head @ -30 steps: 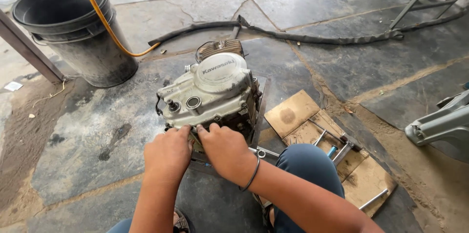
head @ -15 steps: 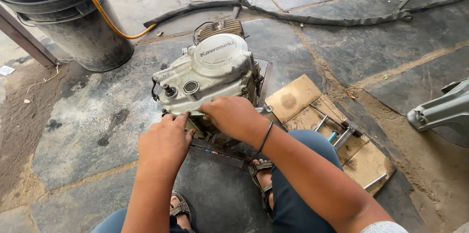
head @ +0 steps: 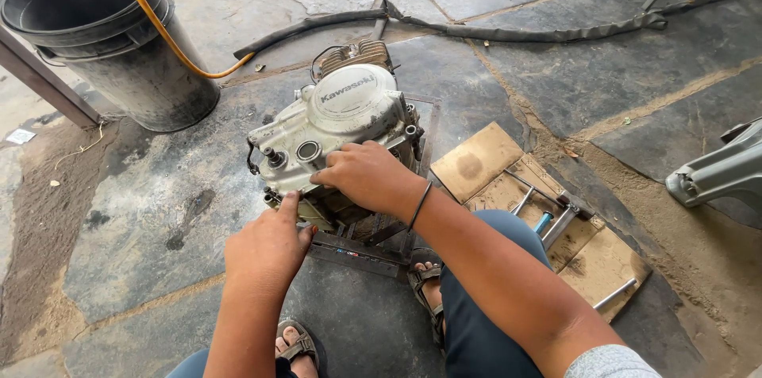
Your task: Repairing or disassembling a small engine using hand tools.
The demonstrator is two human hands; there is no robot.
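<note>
A grimy silver motorcycle engine (head: 341, 120) stands on a small metal frame (head: 373, 245) on the stone floor. My right hand (head: 367, 177) rests flat on the lower near edge of its round side cover, fingers spread over the casing. My left hand (head: 270, 245) is just below and left of it, fingers curled, thumb tip touching the bottom edge of the casing. Whether the left hand holds a small part is hidden by the fingers. A dark band sits on my right wrist.
A black bucket (head: 103, 37) with a yellow hose (head: 163, 29) stands at the far left. A dark rubber strip (head: 508, 29) lies across the floor behind the engine. Cardboard (head: 548, 219) with several metal tools lies to the right. A grey metal part (head: 718, 172) is at the right edge.
The view has shifted closer to the engine. My right hand slid up onto the lower cover, and my left hand dropped lower toward the casing's bottom edge.
</note>
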